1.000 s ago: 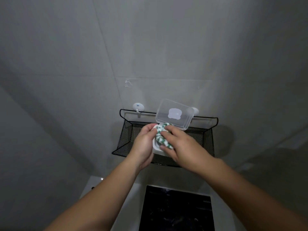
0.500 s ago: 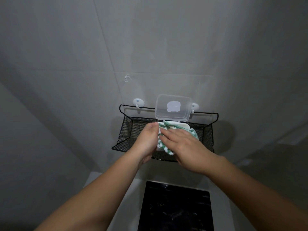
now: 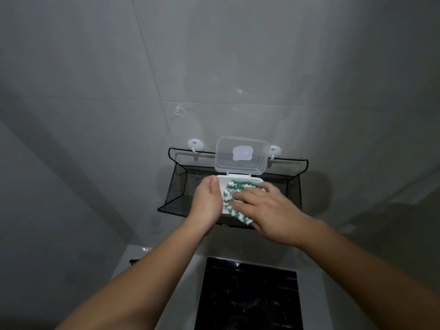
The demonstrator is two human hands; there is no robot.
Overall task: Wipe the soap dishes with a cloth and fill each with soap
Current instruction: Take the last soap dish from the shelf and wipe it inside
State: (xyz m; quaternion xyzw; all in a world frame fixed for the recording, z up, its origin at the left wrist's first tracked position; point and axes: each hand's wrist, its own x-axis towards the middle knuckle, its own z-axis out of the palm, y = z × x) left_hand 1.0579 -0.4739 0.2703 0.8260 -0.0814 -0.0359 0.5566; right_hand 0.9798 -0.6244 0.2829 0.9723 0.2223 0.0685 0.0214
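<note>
While left hand [image 3: 206, 201] grips soap dish [image 3: 252, 179], right hand [image 3: 271, 210] pressed cloth [image 3: 230, 189] rightward.

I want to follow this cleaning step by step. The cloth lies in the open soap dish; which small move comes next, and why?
Probably rub the green-and-white cloth round the white soap dish with the right hand: its flat fingers press it there, the left hand grips the dish's side, and no soap shows.

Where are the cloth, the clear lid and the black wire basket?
cloth [image 3: 232, 189], head view, on its upper green-and-white fold.
clear lid [image 3: 225, 160], head view, on the left part of its panel.
black wire basket [image 3: 182, 186], head view, on its left mesh wall.
</note>
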